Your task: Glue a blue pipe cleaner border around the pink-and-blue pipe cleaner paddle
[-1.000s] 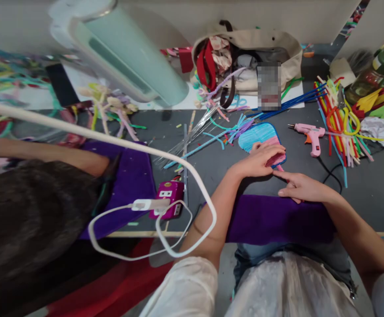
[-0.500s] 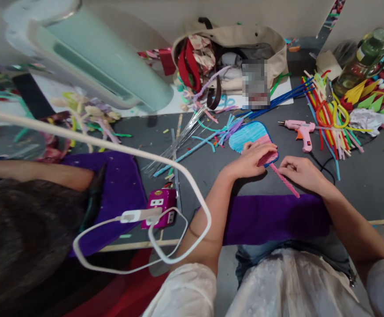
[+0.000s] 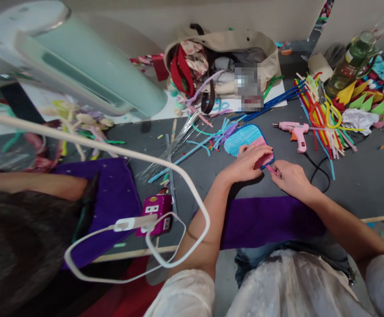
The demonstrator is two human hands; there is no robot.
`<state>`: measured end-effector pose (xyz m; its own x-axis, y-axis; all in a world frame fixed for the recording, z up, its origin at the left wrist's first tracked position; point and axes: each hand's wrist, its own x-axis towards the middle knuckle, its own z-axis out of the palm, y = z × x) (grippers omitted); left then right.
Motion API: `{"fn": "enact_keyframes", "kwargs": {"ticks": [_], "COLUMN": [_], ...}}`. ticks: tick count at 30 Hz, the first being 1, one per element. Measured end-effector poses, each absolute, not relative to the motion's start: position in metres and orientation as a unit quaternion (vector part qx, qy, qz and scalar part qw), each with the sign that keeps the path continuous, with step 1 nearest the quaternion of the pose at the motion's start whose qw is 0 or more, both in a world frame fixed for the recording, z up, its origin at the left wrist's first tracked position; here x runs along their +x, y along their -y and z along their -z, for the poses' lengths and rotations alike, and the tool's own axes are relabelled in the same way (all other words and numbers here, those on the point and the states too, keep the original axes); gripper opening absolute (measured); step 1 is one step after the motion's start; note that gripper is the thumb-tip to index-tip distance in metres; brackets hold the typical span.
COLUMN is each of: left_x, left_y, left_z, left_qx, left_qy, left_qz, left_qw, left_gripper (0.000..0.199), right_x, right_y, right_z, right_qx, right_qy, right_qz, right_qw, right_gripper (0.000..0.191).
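A flat light-blue and pink piece with a dark blue edge (image 3: 243, 136), seemingly made of pipe cleaners, lies on the grey table. My left hand (image 3: 246, 166) is over its near pink side, fingers closed on it and partly hiding it. From the piece's lower right corner comes a pink pipe cleaner (image 3: 270, 169). Its outer part is in the closed fingers of my right hand (image 3: 291, 178), which hide the free end. The two hands are close together but apart. Just beyond my right hand lies a pink glue gun (image 3: 296, 132), nozzle pointing left.
Right of the glue gun lies a pile of coloured pipe cleaners (image 3: 320, 112). Behind stand a cloth bag (image 3: 271, 55) and a green bottle (image 3: 352, 64). A white cable (image 3: 192, 187) loops above my left forearm, near a purple power socket (image 3: 160, 207). Another person's arm (image 3: 36, 182) is at left.
My right hand has moved in and closed on the pink pipe cleaner, whose end stuck out visibly before. My left hand stays on the piece. The whole view has shifted slightly.
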<state>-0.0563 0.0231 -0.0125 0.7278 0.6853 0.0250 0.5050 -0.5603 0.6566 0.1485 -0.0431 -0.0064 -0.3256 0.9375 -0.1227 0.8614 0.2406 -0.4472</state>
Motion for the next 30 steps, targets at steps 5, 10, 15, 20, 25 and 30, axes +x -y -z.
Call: {"fn": "enact_keyframes", "kwargs": {"ticks": [5, 10, 15, 20, 25, 30], "left_x": [-0.056, -0.057, -0.058, -0.058, -0.059, -0.06], "left_y": [-0.022, -0.022, -0.024, -0.022, -0.018, -0.017], "left_z": [0.01, 0.011, 0.012, 0.007, -0.003, -0.01], "left_qx": [0.868, 0.859, 0.851, 0.839, 0.833, 0.772], "left_qy": [-0.344, -0.351, -0.353, -0.376, -0.362, -0.333], "left_qz": [-0.149, -0.153, -0.157, -0.177, -0.238, -0.404], "left_qw": [0.326, 0.341, 0.355, 0.352, 0.343, 0.36], "left_gripper": [0.07, 0.069, 0.069, 0.07, 0.071, 0.046], "right_x": [0.151, 0.156, 0.159, 0.159, 0.16, 0.164], "right_y": [0.042, 0.037, 0.031, 0.03, 0.028, 0.027], "right_z": [0.008, 0.012, 0.01, 0.008, 0.005, -0.004], "right_qx": [-0.587, -0.547, -0.497, -0.48, -0.481, -0.463], "right_qy": [0.714, 0.511, 0.369, 0.345, 0.328, 0.313], "right_qz": [-0.325, -0.596, -0.725, -0.731, -0.728, -0.737], "right_qw": [0.2, 0.291, 0.303, 0.341, 0.362, 0.38], "right_gripper": [0.009, 0.024, 0.043, 0.047, 0.048, 0.048]}}
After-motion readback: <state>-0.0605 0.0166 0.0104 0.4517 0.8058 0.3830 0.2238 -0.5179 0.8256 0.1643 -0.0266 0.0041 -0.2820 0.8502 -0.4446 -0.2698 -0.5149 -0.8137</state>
